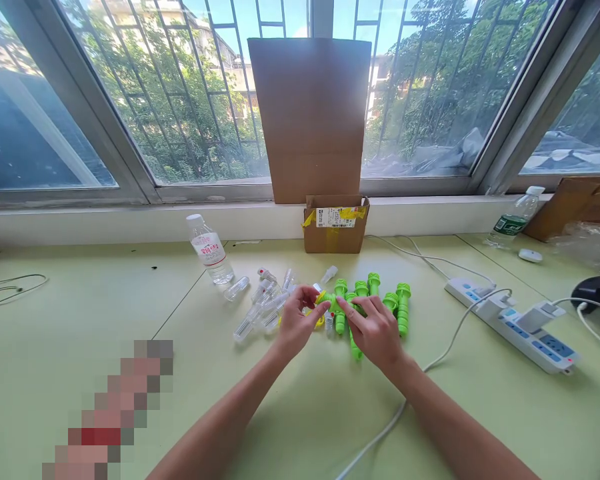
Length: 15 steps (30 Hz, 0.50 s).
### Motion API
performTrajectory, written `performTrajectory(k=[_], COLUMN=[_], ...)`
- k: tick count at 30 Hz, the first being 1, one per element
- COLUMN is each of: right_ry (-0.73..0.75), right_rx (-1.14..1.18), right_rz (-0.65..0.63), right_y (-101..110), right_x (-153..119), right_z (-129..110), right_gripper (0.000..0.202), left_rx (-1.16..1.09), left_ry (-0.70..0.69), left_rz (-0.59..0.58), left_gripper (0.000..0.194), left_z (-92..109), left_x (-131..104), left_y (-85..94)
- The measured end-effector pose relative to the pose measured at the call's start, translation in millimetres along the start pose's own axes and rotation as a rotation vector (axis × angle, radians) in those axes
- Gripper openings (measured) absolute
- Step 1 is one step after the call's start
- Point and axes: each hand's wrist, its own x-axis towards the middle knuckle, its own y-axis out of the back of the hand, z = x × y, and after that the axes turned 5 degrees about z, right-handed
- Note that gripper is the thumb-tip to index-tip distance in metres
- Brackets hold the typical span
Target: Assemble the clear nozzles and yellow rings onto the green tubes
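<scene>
Between my hands is a light-green ribbed plastic tube with a yellow end [327,300]. My left hand [296,321] pinches it at the yellow end, thumb against fingertips. At the other end, the fingers of my right hand [379,331] close around it, with the index finger stretched along it. Under and beside my right hand lie several bright-green ribbed tubes [403,310] with wider collared ends. Left of my left hand is a loose pile of clear plastic tubes [254,319], some with small red parts. Something yellow shows below the held tube, partly covered by my fingers.
A water bottle [211,250] stands behind the clear tubes. A small cardboard box [333,230] is against the wall below a tall cardboard panel [314,120]. At right lies a power strip [513,327], and its white cable [447,352] runs under my right forearm.
</scene>
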Motion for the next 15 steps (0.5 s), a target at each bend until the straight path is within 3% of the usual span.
performTrajectory(k=[15], right_ry=[0.004], right_rx=[-0.034], right_rz=[0.011], right_y=[1.0], right_x=[3.0], right_z=[-5.1], right_gripper=[0.045], left_rx=[-0.142], left_ry=[0.082], left_rz=[-0.044], left_gripper=[0.038], left_z=[-2.2], left_x=[-1.3], left_y=[-1.3])
